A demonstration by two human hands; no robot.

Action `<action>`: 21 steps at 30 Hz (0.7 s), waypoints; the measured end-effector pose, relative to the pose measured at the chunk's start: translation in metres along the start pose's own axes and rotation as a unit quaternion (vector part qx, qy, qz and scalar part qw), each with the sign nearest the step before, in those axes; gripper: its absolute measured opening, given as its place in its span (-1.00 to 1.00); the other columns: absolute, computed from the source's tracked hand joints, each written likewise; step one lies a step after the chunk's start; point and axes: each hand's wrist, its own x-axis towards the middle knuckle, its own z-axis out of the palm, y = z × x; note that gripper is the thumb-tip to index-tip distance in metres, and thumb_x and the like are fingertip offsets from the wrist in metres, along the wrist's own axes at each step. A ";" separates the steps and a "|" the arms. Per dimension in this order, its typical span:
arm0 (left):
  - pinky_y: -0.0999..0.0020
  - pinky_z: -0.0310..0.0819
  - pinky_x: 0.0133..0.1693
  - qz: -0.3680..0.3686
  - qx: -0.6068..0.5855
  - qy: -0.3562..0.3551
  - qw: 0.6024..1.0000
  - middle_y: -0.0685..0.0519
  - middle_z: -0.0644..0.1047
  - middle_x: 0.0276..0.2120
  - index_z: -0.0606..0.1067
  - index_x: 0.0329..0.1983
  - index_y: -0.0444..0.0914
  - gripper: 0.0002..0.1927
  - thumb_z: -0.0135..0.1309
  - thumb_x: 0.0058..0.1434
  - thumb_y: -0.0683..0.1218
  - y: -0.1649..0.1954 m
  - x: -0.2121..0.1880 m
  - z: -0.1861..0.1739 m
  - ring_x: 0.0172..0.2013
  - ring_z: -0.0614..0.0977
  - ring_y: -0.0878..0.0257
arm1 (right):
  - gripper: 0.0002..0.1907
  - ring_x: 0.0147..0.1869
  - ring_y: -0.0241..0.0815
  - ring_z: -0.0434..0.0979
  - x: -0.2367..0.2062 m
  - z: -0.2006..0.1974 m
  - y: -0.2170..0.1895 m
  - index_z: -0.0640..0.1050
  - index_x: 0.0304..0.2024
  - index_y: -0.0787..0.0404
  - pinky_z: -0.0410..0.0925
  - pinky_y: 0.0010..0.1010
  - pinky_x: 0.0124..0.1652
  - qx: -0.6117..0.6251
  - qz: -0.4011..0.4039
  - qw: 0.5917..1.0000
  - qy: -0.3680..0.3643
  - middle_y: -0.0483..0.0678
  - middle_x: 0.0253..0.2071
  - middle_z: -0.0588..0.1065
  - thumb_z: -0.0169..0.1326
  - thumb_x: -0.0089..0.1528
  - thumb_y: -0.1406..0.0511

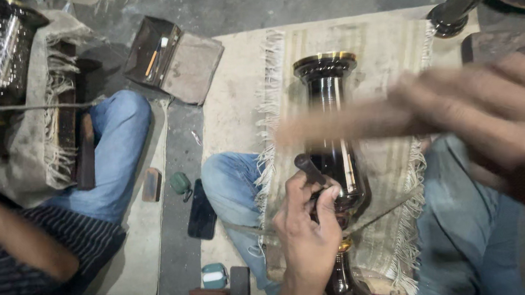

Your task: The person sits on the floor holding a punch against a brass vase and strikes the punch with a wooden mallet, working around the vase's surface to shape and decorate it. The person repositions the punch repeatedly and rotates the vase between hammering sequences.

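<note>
Dark vase and punch tool on your lap

Your dark glossy vase (335, 153), gold-rimmed at its far mouth, lies lengthwise on the fringed cloth (389, 58) across your knees; a short dark punch (309, 170) stands tilted against its belly, and a blurred wooden stick (350, 126) crosses above it.

Right hand (497, 118) motion-blurred, edge-cropped

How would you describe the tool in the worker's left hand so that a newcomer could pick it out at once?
Start at the fringed beige cloth across the lap, where a dark glossy vase lies. The left hand sits at the vase's lower body, gripping a short dark rod. Unlike the blurred stick in the right hand, it is sharp and stubby.
</note>
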 end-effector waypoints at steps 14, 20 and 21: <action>0.17 0.54 -0.17 0.087 0.033 -0.082 0.992 -0.18 0.61 -0.19 0.48 0.10 -0.33 -0.66 0.19 0.26 -0.26 0.005 0.016 -0.013 -0.22 0.67 -0.05 | -0.28 0.00 -0.01 0.62 -0.042 0.026 0.014 0.42 0.32 0.21 0.47 -0.20 -0.03 0.148 0.170 0.974 -0.018 0.13 0.01 0.54 0.19 0.06 0.32; 0.14 0.45 -0.27 0.047 0.049 -0.200 0.977 -0.15 0.56 -0.37 0.54 0.08 -0.29 -0.69 0.19 0.25 -0.27 0.007 0.031 -0.026 -0.35 0.60 -0.03 | -0.31 0.04 0.01 0.59 -0.063 0.029 0.010 0.44 0.24 0.26 0.45 -0.22 0.02 0.180 0.217 0.959 0.011 0.13 0.00 0.53 0.20 0.02 0.38; 0.15 0.47 -0.24 0.066 0.040 -0.215 0.974 -0.14 0.58 -0.35 0.53 0.08 -0.29 -0.67 0.17 0.23 -0.29 0.007 0.034 -0.028 -0.32 0.61 -0.03 | -0.32 0.05 0.01 0.59 -0.066 0.032 0.007 0.44 0.22 0.27 0.45 -0.22 0.03 0.198 0.235 0.951 0.023 0.13 0.00 0.53 0.20 0.01 0.39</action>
